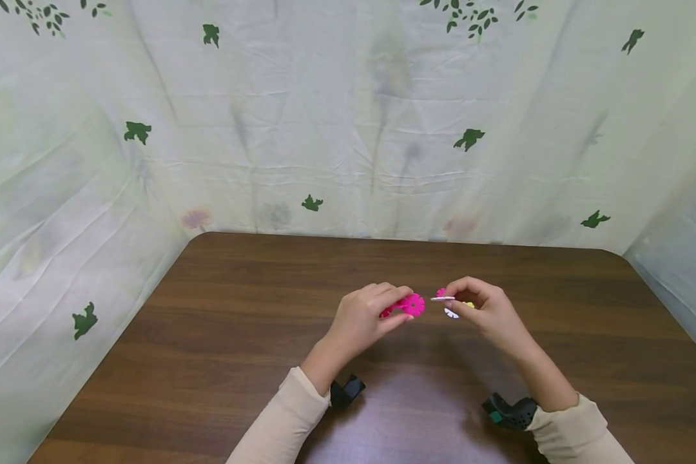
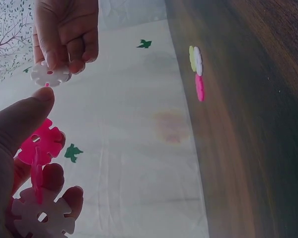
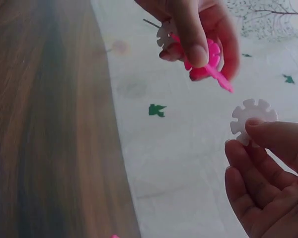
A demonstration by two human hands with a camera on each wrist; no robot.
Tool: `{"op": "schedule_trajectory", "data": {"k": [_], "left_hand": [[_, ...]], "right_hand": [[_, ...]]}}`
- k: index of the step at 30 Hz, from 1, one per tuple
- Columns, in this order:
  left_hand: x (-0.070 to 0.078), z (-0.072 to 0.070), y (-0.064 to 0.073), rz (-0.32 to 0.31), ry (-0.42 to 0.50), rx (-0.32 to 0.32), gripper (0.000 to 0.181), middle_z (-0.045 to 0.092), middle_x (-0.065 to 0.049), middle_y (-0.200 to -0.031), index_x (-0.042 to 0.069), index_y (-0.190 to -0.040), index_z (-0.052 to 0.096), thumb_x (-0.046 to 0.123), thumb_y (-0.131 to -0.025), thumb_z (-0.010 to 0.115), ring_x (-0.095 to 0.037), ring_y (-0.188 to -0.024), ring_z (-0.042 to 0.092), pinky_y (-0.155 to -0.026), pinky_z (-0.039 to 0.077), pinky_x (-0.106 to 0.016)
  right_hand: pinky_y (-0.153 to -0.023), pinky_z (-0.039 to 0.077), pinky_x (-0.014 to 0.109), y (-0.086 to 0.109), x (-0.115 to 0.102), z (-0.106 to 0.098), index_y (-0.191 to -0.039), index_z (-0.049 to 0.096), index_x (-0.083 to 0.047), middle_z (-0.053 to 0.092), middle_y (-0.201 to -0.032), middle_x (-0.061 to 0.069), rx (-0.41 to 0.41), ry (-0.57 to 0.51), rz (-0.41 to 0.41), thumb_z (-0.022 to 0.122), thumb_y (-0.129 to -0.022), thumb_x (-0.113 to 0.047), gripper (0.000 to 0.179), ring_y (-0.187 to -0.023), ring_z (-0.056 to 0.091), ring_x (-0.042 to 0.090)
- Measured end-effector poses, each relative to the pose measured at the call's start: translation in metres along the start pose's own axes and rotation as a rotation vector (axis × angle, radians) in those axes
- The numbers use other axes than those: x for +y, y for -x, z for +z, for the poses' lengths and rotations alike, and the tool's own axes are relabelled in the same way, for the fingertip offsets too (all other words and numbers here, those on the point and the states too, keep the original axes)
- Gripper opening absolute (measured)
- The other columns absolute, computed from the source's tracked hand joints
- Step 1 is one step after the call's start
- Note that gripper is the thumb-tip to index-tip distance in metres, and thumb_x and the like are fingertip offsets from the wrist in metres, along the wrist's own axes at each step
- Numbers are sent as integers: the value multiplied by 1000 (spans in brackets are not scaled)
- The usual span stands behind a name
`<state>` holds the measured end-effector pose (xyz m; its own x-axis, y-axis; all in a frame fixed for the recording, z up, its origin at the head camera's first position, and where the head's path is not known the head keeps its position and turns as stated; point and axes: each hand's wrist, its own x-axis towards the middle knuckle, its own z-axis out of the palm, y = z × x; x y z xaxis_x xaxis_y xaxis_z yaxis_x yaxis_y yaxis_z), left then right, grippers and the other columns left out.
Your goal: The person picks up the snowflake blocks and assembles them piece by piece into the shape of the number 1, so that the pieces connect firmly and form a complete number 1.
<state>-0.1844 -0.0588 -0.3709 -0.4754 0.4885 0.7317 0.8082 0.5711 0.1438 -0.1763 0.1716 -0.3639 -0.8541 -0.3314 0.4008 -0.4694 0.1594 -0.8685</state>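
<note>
Head view: gripping a pink-and-white disc chain (image 1: pixel 414 305) in the left hand (image 1: pixel 361 316), pinching a white disc (image 1: pixel 440 298) edge-on in the right hand (image 1: pixel 490 314), just right of the chain, not touching, above the tabletop (image 1: pixel 238 335).

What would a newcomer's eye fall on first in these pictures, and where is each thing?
First, probably, the bright pink notched discs in the left hand, vivid against the dark brown table. Just across a small gap, the right hand pinches a white notched disc between its fingers. Beyond the table, dark green bird-like shapes dot the pale cloth backdrop.
</note>
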Motion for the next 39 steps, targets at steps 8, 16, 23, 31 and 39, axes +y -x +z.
{"op": "schedule_trajectory", "data": {"k": [8,16,23,31,39], "left_hand": [[1,0,-1,-9,5,-12,33,62,7,-81,15,-99,67,28,-70,78,-7,-67,52,-56,42,-17],[2,1,0,-5,7,-14,33,62,6,-82,15,-99,67,27,-70,77,-7,-67,53,-56,42,-16],[4,1,-1,11,21,-2,32,63,6,-83,14,-99,67,29,-72,76,-7,-67,52,-57,41,-17],[5,2,0,4,65,-19,31,64,6,-85,13,-100,67,25,-73,75,-8,-68,51,-58,40,-16],[4,3,1,-1,82,-32,34,64,5,-86,12,-101,66,25,-71,76,-8,-68,49,-57,39,-17]], "right_hand": [[-62,49,24,1,2,6,-88,60,0,59,-93,15,8,63,-27,62,-76,12,17,-90,55,14],[-63,48,23,2,-13,13,-83,60,-1,60,-89,7,12,84,-56,62,-76,13,15,-92,54,13],[-69,48,22,1,-24,17,-78,59,5,57,-85,21,15,80,-102,61,-74,17,13,-93,54,8],[-63,48,21,2,-23,16,-77,63,0,60,-82,15,35,110,-176,64,-70,18,19,-90,55,9],[-56,44,19,2,-23,18,-77,64,5,61,-78,11,34,95,-227,64,-68,21,18,-81,56,13]]}}
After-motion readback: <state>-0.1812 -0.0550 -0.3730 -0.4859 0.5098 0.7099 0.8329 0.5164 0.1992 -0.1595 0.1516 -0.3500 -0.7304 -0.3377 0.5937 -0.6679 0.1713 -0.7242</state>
